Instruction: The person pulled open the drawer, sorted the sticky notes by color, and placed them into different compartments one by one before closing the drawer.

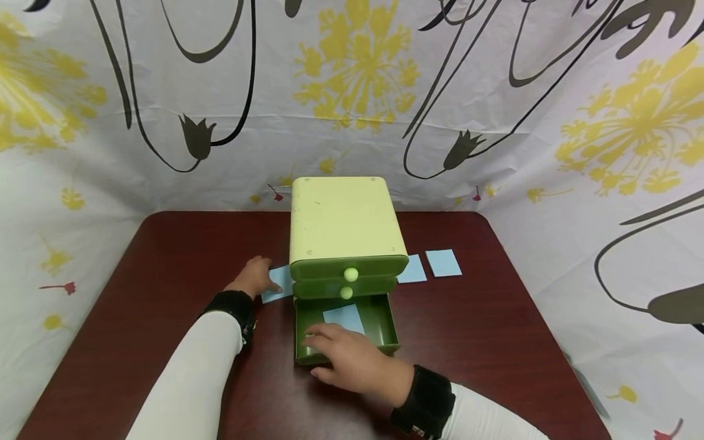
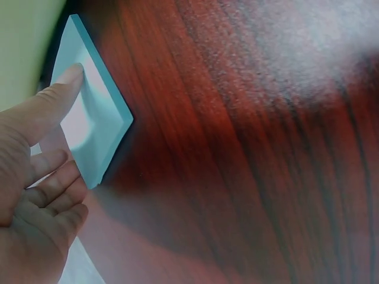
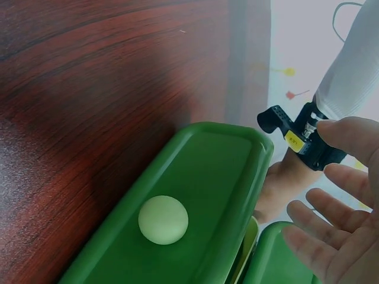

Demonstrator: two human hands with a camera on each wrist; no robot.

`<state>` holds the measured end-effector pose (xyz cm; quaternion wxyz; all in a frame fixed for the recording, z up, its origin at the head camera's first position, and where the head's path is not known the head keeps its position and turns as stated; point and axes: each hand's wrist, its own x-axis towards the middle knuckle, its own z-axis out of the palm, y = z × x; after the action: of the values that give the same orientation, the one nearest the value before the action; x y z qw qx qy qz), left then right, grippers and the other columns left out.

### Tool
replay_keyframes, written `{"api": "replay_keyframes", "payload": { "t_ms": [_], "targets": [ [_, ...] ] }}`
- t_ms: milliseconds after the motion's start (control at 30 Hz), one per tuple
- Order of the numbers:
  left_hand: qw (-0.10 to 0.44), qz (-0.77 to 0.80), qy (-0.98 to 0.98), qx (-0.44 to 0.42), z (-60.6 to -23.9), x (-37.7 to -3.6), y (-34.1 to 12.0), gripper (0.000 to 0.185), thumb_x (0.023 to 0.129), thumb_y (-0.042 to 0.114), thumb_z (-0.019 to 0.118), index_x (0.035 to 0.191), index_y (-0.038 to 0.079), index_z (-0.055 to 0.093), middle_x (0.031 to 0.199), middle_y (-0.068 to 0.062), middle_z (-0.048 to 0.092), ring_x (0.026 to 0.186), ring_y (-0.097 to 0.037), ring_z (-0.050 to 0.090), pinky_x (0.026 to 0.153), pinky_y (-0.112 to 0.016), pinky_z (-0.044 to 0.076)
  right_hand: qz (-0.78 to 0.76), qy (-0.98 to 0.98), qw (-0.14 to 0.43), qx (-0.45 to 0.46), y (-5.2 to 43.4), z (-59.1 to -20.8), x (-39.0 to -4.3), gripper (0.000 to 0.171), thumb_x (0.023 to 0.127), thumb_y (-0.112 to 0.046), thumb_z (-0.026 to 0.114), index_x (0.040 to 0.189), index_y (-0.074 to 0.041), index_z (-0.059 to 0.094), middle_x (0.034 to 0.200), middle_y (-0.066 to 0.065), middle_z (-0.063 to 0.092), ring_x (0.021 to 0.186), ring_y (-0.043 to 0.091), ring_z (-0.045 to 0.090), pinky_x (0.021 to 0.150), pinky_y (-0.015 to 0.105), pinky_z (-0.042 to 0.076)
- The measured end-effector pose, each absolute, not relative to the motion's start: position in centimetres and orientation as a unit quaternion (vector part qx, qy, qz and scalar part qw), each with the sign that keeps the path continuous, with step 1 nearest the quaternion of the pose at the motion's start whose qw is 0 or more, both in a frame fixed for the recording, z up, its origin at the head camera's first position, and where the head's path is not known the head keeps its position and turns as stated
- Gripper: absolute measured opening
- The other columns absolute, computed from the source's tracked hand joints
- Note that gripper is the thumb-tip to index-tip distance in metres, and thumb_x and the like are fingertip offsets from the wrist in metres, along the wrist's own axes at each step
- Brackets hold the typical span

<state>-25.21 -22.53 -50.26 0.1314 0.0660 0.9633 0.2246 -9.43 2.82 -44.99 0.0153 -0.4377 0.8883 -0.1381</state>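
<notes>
On the table (image 1: pixel 165 275), our open left hand (image 1: pixel 254 278) touches a blue pad (image 2: pixel 95 127); our open right hand (image 1: pixel 346 360) rests on the pulled-out bottom drawer (image 1: pixel 385 327).

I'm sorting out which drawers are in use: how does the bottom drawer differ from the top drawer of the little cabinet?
The bottom drawer is pulled out toward the person; the top drawer sits closed, flush with the cabinet. The bottom drawer shows a blue card lying inside, while the top drawer's inside is hidden. The right hand rests at the bottom drawer's front; no hand touches the top drawer. Both are dark green.
</notes>
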Motion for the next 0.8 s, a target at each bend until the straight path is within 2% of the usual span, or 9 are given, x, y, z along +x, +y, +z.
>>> {"api": "replay_keyframes", "payload": {
  "t_ms": [400,667,800],
  "targets": [
    [0.138,0.207,0.965,0.077,-49.8,-25.5,-22.2,0.065,0.075,0.016,0.084,0.12,-0.019,0.053,0.127,-0.035,0.05,0.124,-0.049,0.04,0.102,-0.051,0.04,-0.147,0.896,0.01,-0.419,3.5,-45.0,-9.3,0.047,0.088,-0.03,0.071,0.131,-0.015,0.059,0.135,0.002,0.054,0.124,0.015,0.051,0.09,0.028,0.052],
    [0.13,0.239,0.96,0.064,-50.0,-25.0,-22.4,0.074,0.074,0.015,0.084,0.127,-0.019,0.044,0.124,-0.034,0.051,0.118,-0.046,0.047,0.099,-0.05,0.044,-0.157,0.896,0.007,-0.415,3.9,-45.0,-9.5,0.047,0.088,-0.028,0.071,0.13,-0.012,0.059,0.133,0.003,0.055,0.124,0.016,0.052,0.096,0.029,0.049],
    [0.125,0.265,0.955,0.054,-49.9,-24.7,-22.5,0.074,0.074,0.012,0.084,0.128,-0.016,0.042,0.124,-0.032,0.052,0.115,-0.043,0.051,0.096,-0.05,0.046,-0.165,0.897,0.012,-0.41,4.2,-45.0,-9.6,0.045,0.088,-0.026,0.071,0.129,-0.011,0.059,0.133,0.004,0.055,0.123,0.018,0.053,0.094,0.029,0.05]
  ]
}}
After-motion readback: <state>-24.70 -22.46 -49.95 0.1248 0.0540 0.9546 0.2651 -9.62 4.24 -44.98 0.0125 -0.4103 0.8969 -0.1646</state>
